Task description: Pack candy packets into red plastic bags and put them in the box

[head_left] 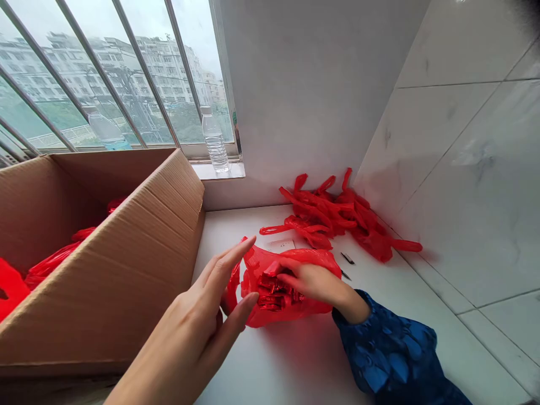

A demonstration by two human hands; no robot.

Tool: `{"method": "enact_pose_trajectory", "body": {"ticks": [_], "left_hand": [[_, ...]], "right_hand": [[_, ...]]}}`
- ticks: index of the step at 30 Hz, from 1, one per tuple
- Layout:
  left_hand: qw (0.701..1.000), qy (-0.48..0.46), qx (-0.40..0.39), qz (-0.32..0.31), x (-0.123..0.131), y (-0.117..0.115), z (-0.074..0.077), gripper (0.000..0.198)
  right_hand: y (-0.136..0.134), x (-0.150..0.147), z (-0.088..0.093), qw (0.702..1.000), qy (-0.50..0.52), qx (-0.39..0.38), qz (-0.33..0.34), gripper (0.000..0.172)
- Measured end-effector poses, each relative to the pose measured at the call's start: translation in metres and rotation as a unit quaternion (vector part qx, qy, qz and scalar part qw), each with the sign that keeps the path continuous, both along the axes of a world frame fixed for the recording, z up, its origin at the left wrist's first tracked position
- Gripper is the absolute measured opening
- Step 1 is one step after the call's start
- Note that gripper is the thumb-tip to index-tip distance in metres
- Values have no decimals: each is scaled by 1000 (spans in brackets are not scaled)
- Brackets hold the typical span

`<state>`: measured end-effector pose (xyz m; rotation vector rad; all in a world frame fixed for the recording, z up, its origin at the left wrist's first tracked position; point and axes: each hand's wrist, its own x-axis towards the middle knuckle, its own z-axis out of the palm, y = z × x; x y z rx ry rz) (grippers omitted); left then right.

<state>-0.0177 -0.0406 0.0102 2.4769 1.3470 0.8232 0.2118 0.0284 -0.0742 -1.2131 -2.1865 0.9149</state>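
Note:
A red plastic bag [316,306] sits on the white surface with its mouth spread and several shiny red-wrapped packets [272,298] inside. My left hand [206,309] is at the bag's left side, thumb and index finger apart; its other fingers are partly hidden behind. My right hand [310,281], coming from a blue patterned sleeve [392,343], reaches into the bag from the right. Its fingers are bent around a red-wrapped packet at the top of the pile, and the fingertips are slightly blurred.
To the left stands an open cardboard box [126,281] with red plastic bags [54,264] inside. A heap of red bags [333,214] lies against the back wall. A small black object [347,258] rests nearby. On the windowsill is a clear bottle [215,140]; a tiled wall [476,197] bounds the right.

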Motion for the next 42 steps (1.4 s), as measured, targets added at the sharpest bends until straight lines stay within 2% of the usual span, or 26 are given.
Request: {"method": "enact_pose_trajectory", "body": {"ticks": [2,5,8,11,14,19,23,29,31,36,42], "left_hand": [[1000,11,8,1,0,1,0,54],[999,21,-17,-21,1,6,-1,42],[998,18,-38,-54,4,12,-3,37],[999,15,-26,-35,5,19,-7,36],[1000,12,-12,0,7,26,-11,32],[997,-46,-54,-23,16,35,-14,23],[992,-112,-50,-7,22,41,-17,18],[985,-168,-32,-9,22,45,-23,37],[986,-168,-21,-6,21,46,-23,39],[990,-133,33,-10,19,48,-21,23],[991,-124,42,-13,19,50,-21,22]], "right_hand": [[-3,9,13,999,29,-9,29,16],[-10,21,30,988,135,-43,64,16],[-17,30,38,968,222,-94,69,19],[-22,33,41,963,244,-98,55,18],[-26,32,43,962,259,-77,32,18],[-25,22,38,951,304,-54,-12,23],[-20,14,33,931,356,-64,-35,16],[-13,9,30,910,400,-106,-39,20],[-12,8,29,908,403,-108,-39,20],[-11,7,29,902,412,-123,-28,18],[-13,7,33,908,397,-127,-38,20]]}}
